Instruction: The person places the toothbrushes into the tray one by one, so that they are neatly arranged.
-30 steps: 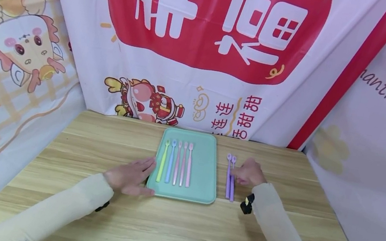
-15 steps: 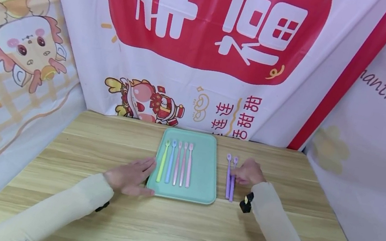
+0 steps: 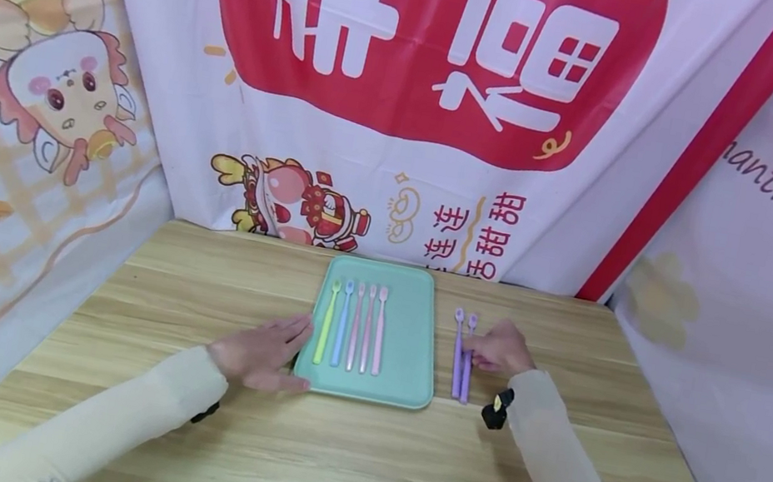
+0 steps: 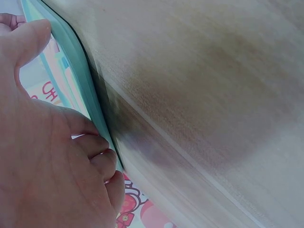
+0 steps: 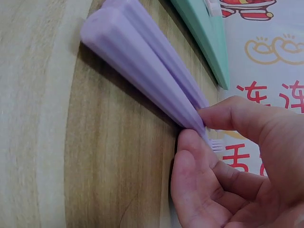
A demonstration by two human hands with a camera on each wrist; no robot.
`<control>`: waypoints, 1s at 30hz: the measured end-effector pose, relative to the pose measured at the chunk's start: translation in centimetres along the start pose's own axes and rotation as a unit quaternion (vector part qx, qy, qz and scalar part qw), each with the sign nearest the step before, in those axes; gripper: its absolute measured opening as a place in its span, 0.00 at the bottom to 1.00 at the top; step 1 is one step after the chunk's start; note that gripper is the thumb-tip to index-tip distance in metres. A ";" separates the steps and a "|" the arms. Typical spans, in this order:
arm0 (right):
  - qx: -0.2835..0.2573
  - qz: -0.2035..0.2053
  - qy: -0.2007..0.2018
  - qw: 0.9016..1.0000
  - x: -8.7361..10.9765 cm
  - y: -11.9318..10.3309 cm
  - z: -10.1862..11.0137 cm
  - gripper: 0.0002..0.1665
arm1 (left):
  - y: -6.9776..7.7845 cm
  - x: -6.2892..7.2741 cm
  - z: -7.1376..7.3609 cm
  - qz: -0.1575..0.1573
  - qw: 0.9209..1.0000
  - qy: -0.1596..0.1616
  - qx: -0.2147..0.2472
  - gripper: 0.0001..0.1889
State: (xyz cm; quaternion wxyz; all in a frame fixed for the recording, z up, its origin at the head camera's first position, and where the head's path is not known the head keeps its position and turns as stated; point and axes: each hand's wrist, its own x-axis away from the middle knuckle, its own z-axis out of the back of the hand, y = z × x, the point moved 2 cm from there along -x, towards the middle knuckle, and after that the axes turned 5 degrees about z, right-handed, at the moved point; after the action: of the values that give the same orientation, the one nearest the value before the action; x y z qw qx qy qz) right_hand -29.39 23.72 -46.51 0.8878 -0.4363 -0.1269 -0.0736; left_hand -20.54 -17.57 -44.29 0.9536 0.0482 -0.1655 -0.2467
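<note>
My right hand (image 3: 500,347) pinches the right-hand purple toothbrush (image 3: 465,384) between thumb and fingers, near its neck. This toothbrush (image 5: 147,83) still lies along the table in the right wrist view. Just left of it lies a second purple toothbrush (image 3: 456,362), close beside it. My left hand (image 3: 262,352) rests at the left edge of the green tray (image 3: 409,337), its fingers extended. On the tray stand in a row a yellow-green toothbrush (image 3: 326,324), a blue toothbrush (image 3: 342,327) and several pink toothbrushes (image 3: 378,341), all lying heads away from me.
The wooden table (image 3: 350,471) bears the tray near its far edge. Behind it hangs a red and white printed cloth (image 3: 405,126). Patterned cloths close off the left and right sides.
The heads of the two purple toothbrushes have spread slightly apart, the right one shifting a little to the right. The left hand and the tray hold their places.
</note>
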 end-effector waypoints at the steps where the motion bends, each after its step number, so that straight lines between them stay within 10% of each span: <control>1: -0.004 0.001 0.000 1.000 0.1 0.1 0.0 0.12 | 0.0 0.0 0.0 0.000 1.000 0.000 0.000 0.52; 30: -0.038 -0.002 -0.008 0.999 1.8 -0.3 1.6 0.09 | -0.1 0.0 -0.2 -0.002 1.000 0.005 0.001 0.52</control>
State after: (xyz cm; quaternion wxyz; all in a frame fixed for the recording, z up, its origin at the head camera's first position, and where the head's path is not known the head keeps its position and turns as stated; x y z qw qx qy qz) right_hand -27.97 24.81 -44.81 0.8696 -0.4697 -0.1319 -0.0765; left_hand -20.53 -17.62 -44.48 0.9540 0.0513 -0.1606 -0.2480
